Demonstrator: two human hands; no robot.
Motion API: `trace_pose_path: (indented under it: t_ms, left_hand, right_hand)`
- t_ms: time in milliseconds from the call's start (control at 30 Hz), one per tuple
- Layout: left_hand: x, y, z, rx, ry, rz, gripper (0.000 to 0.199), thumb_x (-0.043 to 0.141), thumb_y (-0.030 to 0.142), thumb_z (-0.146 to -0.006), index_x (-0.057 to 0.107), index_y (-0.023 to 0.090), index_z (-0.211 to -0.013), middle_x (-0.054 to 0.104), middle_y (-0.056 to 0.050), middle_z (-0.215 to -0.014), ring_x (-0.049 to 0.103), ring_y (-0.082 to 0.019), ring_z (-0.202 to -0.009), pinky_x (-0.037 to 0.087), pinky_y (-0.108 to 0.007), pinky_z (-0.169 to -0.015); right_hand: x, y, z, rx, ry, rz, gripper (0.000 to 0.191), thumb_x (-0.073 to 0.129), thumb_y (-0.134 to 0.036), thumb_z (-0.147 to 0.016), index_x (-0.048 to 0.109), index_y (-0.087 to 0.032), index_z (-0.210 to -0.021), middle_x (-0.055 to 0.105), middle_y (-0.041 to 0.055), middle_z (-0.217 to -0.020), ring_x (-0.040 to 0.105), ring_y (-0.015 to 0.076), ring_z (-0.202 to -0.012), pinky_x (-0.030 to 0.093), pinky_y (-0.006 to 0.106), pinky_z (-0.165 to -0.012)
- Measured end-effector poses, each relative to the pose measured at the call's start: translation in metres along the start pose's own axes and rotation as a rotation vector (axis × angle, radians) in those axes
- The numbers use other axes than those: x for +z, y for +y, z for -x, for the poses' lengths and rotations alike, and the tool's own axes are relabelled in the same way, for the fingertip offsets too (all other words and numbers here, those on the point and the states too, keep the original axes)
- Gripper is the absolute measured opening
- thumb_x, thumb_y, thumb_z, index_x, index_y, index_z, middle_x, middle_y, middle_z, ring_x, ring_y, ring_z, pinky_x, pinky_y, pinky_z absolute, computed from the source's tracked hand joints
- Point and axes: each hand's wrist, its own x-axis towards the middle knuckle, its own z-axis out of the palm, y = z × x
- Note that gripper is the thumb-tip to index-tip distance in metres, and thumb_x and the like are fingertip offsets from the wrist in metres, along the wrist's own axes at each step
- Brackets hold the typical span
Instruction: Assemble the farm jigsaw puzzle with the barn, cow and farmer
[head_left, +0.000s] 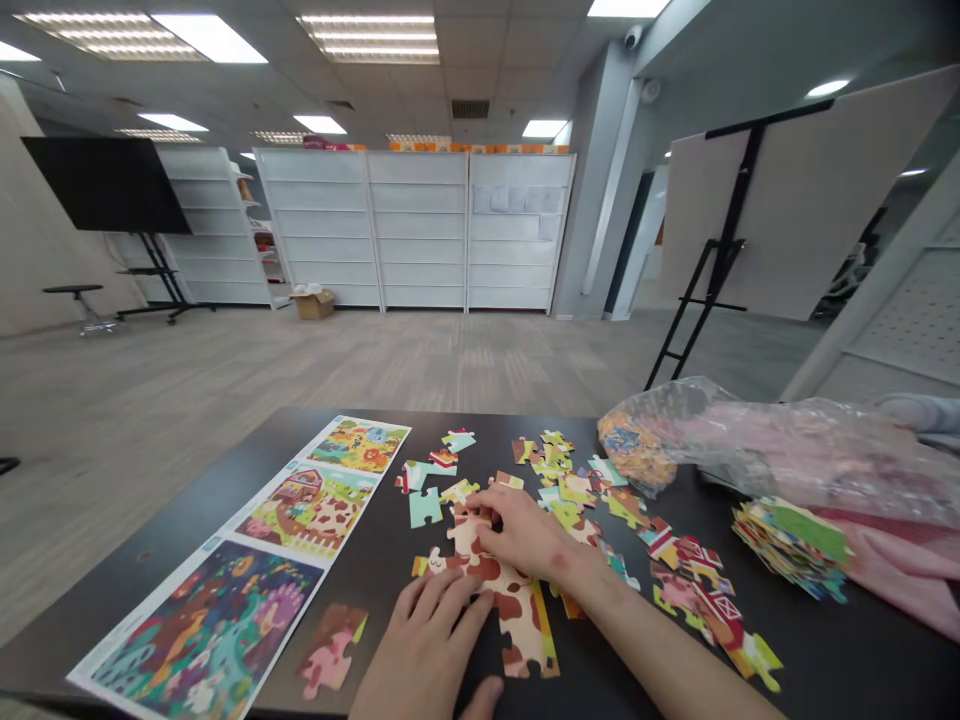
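Observation:
A partly joined jigsaw section with a brown-and-white cow (517, 615) lies near the front edge of the table. My left hand (431, 640) rests flat on its left side, fingers stretched out. My right hand (529, 530) is bent over the section's upper part, its thumb and fingers closed on a cream-and-brown puzzle piece (463, 535); the fingers partly hide it. Just above lie a yellowish piece (459, 491) and a pale turquoise piece (425, 508). A brown piece with a pink pig (334, 650) sits apart, left of my left hand.
A printed reference sheet (217, 540) with three pictures lies on the left of the dark table (187, 510). Loose pieces (574, 490) spread beyond my right hand, with red barn pieces (697, 590) farther right. A stack of pieces (791, 545) and a clear plastic bag (750, 430) occupy the right side.

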Motion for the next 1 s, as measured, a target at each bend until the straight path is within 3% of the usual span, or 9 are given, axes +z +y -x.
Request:
trace_pose_path:
  t_ms: [300, 533, 633, 700, 800, 900, 1000]
  left_hand:
    - [-0.002, 0.001, 0.001, 0.011, 0.031, 0.003, 0.06, 0.076, 0.032, -0.079, 0.061, 0.024, -0.137, 0.066, -0.007, -0.14, 0.063, -0.036, -0.124, 0.053, -0.05, -0.1]
    - [-0.006, 0.003, 0.003, -0.031, 0.083, 0.14, 0.059, 0.074, 0.029, -0.078, 0.06, 0.024, -0.135, 0.063, -0.009, -0.142, 0.059, -0.037, -0.126, 0.05, -0.055, -0.103]
    - [-0.003, 0.002, 0.004, -0.04, 0.198, 0.23, 0.061, 0.072, 0.023, -0.075, 0.058, 0.025, -0.135, 0.062, -0.009, -0.142, 0.057, -0.036, -0.128, 0.049, -0.054, -0.104]
    - [-0.001, 0.002, 0.006, -0.104, 0.36, 0.298, 0.056, 0.065, 0.018, -0.08, 0.057, 0.026, -0.134, 0.061, -0.01, -0.14, 0.056, -0.034, -0.128, 0.05, -0.052, -0.104]
    - [0.0, 0.002, 0.009, -0.217, 0.534, 0.406, 0.046, 0.059, 0.015, -0.086, 0.057, 0.028, -0.129, 0.061, -0.01, -0.134, 0.059, -0.029, -0.124, 0.054, -0.046, -0.1]
    - [0.002, 0.002, 0.01, -0.228, 0.513, 0.475, 0.054, 0.069, 0.015, -0.077, 0.059, 0.029, -0.128, 0.06, -0.01, -0.137, 0.06, -0.031, -0.125, 0.055, -0.046, -0.101]
    - [0.008, 0.003, 0.009, -0.193, 0.451, 0.458, 0.061, 0.075, 0.013, -0.073, 0.059, 0.03, -0.13, 0.062, -0.01, -0.138, 0.06, -0.032, -0.126, 0.055, -0.047, -0.103]
  right_hand:
    - [0.003, 0.005, 0.002, 0.028, 0.033, -0.102, 0.034, 0.06, -0.01, -0.076, 0.078, -0.023, -0.102, 0.072, 0.0031, -0.096, 0.062, 0.0172, -0.084, 0.044, 0.027, -0.079]
    - [0.0, 0.019, -0.009, 0.118, 0.064, -0.4, 0.021, 0.055, -0.019, -0.087, 0.07, -0.017, -0.102, 0.063, -0.0005, -0.077, 0.057, 0.0125, -0.066, 0.044, 0.024, -0.063]
    - [-0.008, 0.022, -0.011, 0.149, 0.052, -0.509, 0.019, 0.056, -0.02, -0.083, 0.065, -0.017, -0.1, 0.06, -0.0018, -0.076, 0.056, 0.0113, -0.066, 0.045, 0.023, -0.062]
    - [-0.013, 0.02, -0.008, 0.167, -0.036, -0.564, 0.017, 0.06, -0.02, -0.077, 0.064, -0.018, -0.093, 0.059, -0.0039, -0.07, 0.055, 0.0101, -0.06, 0.043, 0.021, -0.057]
    - [-0.018, 0.013, 0.0, 0.189, -0.299, -0.627, 0.016, 0.066, -0.023, -0.069, 0.064, -0.018, -0.084, 0.062, -0.0049, -0.062, 0.056, 0.0097, -0.049, 0.044, 0.021, -0.05]
    - [-0.017, 0.006, 0.009, 0.215, -0.502, -0.657, 0.02, 0.069, -0.026, -0.067, 0.065, -0.018, -0.085, 0.068, -0.0027, -0.065, 0.059, 0.0105, -0.045, 0.047, 0.021, -0.047]
    - [-0.014, 0.001, 0.013, 0.239, -0.56, -0.647, 0.022, 0.071, -0.026, -0.067, 0.067, -0.019, -0.087, 0.07, -0.0022, -0.07, 0.061, 0.0094, -0.047, 0.046, 0.019, -0.046]
